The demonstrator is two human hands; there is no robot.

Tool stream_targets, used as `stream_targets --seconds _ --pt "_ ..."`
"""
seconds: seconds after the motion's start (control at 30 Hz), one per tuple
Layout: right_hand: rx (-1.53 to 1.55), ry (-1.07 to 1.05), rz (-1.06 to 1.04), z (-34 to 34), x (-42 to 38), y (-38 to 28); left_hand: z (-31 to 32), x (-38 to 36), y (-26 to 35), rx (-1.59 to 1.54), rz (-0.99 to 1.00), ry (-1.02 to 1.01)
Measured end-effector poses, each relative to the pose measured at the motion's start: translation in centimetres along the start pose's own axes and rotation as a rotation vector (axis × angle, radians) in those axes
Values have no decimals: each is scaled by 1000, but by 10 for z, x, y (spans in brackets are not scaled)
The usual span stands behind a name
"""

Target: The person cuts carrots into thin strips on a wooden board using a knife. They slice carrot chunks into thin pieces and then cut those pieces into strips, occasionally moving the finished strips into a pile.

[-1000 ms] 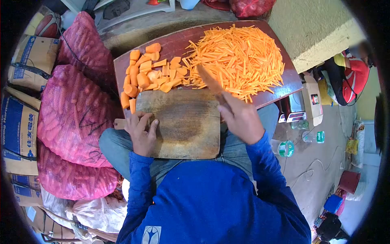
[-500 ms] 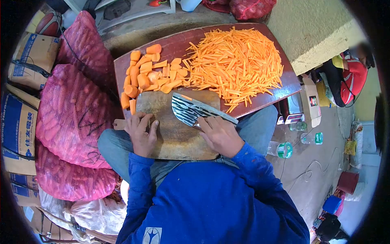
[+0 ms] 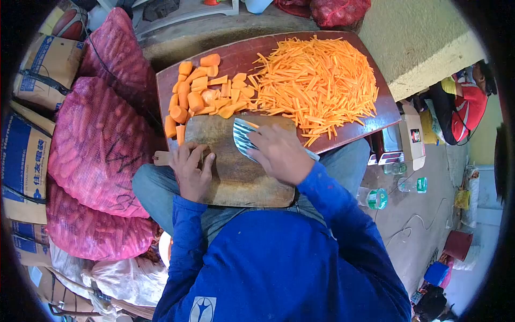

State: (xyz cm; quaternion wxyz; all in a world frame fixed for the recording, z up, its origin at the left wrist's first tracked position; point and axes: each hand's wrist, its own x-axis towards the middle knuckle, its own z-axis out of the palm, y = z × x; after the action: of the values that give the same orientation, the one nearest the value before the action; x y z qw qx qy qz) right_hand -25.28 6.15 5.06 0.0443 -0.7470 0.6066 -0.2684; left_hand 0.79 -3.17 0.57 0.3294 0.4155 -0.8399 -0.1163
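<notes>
A worn wooden cutting board (image 3: 241,182) lies across the lap, its near edge by my body. My left hand (image 3: 192,169) rests on its left side near the board's short handle (image 3: 161,158), fingers bent but apart, thumb out to the right. A broad knife with a black-and-white patterned blade (image 3: 243,140) lies slanted over the board. My right hand (image 3: 281,153) is over the blade, its fingers blurred by motion, close to a small orange carrot sliver (image 3: 252,124) at the blade's upper edge. The knife's far right end shows beyond this hand.
On the dark red table (image 3: 236,45), carrot chunks (image 3: 196,100) sit at left and a heap of carrot sticks (image 3: 322,80) at right. Pink mesh sacks (image 3: 102,145) and cardboard boxes (image 3: 27,166) crowd the left. Plastic bottles (image 3: 375,198) lie at right; beyond, a person (image 3: 465,110) in red.
My right hand has slid up and left along the blade, toward the carrot sliver. My left hand stays at the board's left side. The whole view has shifted slightly.
</notes>
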Motion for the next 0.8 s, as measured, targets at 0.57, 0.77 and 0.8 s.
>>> stream_targets --seconds 0.57,0.77,0.8 --pt "362 371 1240 -90 -261 43 -1 -1 -2 -21 -24 -42" --pt "845 132 1937 1 -468 -22 1 -1 -5 -17 -12 -50" --pt "857 150 1966 21 -490 -34 -1 1 -3 5 13 -48"
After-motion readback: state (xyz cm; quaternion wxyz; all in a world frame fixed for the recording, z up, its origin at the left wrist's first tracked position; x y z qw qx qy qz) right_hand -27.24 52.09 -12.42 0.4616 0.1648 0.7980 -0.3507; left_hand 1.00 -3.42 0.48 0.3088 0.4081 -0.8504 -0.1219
